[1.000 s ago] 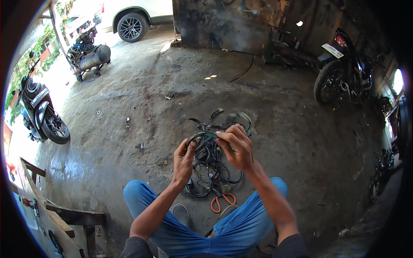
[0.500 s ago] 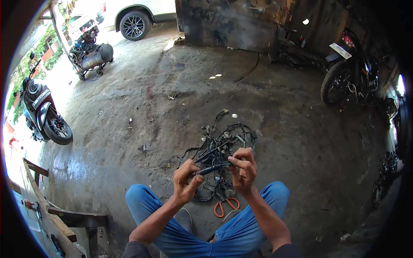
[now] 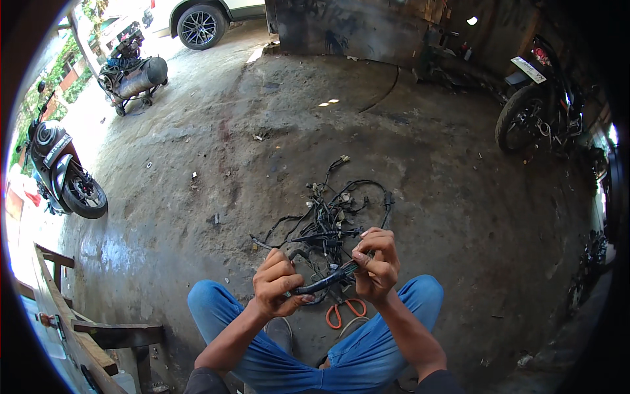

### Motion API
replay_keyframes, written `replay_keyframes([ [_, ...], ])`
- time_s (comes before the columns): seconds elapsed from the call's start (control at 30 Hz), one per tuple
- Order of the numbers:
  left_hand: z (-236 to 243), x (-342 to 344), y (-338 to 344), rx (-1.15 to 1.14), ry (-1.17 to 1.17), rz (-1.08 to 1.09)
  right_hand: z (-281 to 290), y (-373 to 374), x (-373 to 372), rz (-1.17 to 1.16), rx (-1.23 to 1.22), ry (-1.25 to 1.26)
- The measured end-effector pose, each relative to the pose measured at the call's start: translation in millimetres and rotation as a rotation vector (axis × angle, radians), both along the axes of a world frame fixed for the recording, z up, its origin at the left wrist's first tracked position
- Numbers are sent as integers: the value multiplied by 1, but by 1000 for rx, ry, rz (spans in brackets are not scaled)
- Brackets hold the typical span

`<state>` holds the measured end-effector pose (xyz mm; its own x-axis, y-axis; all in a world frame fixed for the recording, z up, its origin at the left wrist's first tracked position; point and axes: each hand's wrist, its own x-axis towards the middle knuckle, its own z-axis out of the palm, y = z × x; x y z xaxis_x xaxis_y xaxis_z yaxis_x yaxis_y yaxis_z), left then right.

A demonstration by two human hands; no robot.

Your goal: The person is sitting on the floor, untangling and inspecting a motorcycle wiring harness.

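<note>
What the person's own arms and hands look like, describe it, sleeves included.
The left sleeve and right sleeve are dark, plain where they show, ending around the elbows. Below them the forearms are bare, with no watch or bracelet visible. The left hand and right hand wear no gloves.

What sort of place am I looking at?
Probably a motorcycle repair workshop: a black motorcycle with a red tail light at right, a wheeled dark grey cylindrical tank at upper left, and a tangle of black-sheathed wires in front.

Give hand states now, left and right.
Left hand: closed, holding a black-sheathed wiring harness section.
Right hand: closed, pinching the same section farther along.
</note>
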<state>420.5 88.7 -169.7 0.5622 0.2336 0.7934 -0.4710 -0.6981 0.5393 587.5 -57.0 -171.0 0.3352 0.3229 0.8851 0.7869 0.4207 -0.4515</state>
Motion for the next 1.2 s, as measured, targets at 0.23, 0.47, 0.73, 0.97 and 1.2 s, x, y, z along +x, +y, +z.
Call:
replay_keyframes([
  [0.23,-3,-2,4,31,-4,24,8,-8,-5,12,-70,-17],
  [0.47,-3,-3,8,87,41,24,53,-29,-28,-57,-243,12],
  [0.73,-3,-2,3,102,47,-9,68,-43,-30,-138,-422,-60],
  [0.97,-1,-1,2,133,47,-27,74,-48,-35,-173,-458,-77],
  [1.2,0,-1,3,143,45,-17,85,-46,-40,-176,-600,-31],
])
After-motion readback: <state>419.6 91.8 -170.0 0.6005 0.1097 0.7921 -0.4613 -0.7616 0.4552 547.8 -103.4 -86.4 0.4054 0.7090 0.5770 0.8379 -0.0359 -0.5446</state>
